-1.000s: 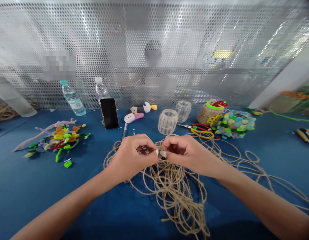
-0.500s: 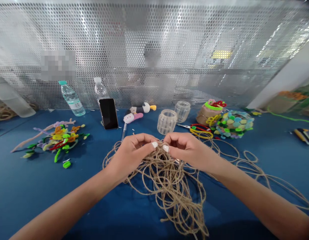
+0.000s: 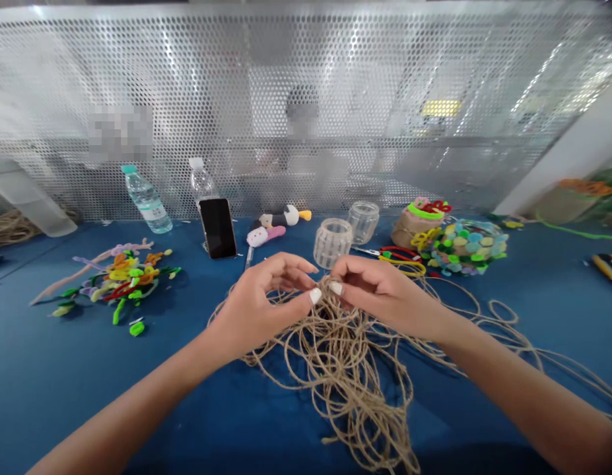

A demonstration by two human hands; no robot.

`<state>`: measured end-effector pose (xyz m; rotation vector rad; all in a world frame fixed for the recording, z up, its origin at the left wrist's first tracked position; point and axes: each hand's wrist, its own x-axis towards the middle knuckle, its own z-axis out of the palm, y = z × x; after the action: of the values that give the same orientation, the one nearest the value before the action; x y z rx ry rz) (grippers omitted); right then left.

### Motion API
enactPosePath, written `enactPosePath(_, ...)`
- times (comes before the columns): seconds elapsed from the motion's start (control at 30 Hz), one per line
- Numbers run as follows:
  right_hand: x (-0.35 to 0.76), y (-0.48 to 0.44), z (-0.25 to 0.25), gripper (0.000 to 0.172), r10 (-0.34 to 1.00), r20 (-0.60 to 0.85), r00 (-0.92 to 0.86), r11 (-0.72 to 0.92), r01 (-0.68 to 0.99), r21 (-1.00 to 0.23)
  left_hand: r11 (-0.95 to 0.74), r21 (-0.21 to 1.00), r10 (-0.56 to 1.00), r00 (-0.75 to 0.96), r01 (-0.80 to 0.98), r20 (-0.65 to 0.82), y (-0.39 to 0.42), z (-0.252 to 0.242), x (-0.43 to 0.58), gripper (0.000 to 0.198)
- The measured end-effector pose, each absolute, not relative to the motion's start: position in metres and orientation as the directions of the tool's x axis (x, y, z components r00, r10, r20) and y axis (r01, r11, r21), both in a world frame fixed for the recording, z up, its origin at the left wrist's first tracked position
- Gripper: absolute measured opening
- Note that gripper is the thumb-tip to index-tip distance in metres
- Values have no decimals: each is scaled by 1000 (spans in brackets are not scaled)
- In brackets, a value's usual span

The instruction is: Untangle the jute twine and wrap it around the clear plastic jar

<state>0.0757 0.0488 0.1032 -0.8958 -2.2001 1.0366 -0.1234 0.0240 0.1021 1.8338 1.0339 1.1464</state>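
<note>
A big tangle of tan jute twine (image 3: 345, 369) lies on the blue table (image 3: 63, 382) in front of me. My left hand (image 3: 266, 303) and my right hand (image 3: 379, 293) meet at the top of the tangle, thumbs almost touching. Both pinch strands of the twine between thumb and fingers and lift them slightly off the table. Loose loops of the same twine trail away to the right (image 3: 504, 323).
Behind my hands stand two small clear jars (image 3: 332, 241), red-handled scissors (image 3: 397, 254), a phone (image 3: 217, 227), two water bottles (image 3: 146, 201) and soft toys (image 3: 273, 224). Coloured pipe cleaners (image 3: 117, 280) lie left; a decorated jar and burlap bundle (image 3: 449, 241) right. A perforated metal screen closes the back.
The fingers of both hands have shifted on the twine: the left fingers have spread more open above the thumb and the pinch point sits slightly higher and to the right.
</note>
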Motion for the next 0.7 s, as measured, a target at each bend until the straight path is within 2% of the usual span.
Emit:
enactPosePath(0.1,73,47,102,15,762,212,-612,484,321,-814,-363,902,919,252,234,304,18,97,-118,16)
enactPosePath(0.17,71,45,101,10,755,285,-590,563,362,-743,-336,915,931,230,226,285,19,94,-117,13)
enactPosePath(0.27,69,44,98,25,640,506,-578,767,445,-462,-341,908,930,225,241,290,21,92,-119,11)
enactPosePath(0.33,69,44,95,20,496,612,-616,852,479,-209,-349,904,929,214,247,300,22,92,-119,10)
enactPosePath(0.4,69,45,91,16,380,645,-663,872,490,-10,-356,898,929,205,258,310,22,93,-119,10)
enactPosePath(0.47,70,46,88,18,320,629,-708,862,493,116,-355,890,929,212,285,303,21,93,-119,12)
enactPosePath(0.57,70,45,87,20,276,588,-760,847,482,225,-345,881,931,238,323,277,20,95,-119,17)
enactPosePath(0.7,69,41,88,20,330,661,-675,812,559,166,-328,897,927,286,297,244,20,95,-121,22)
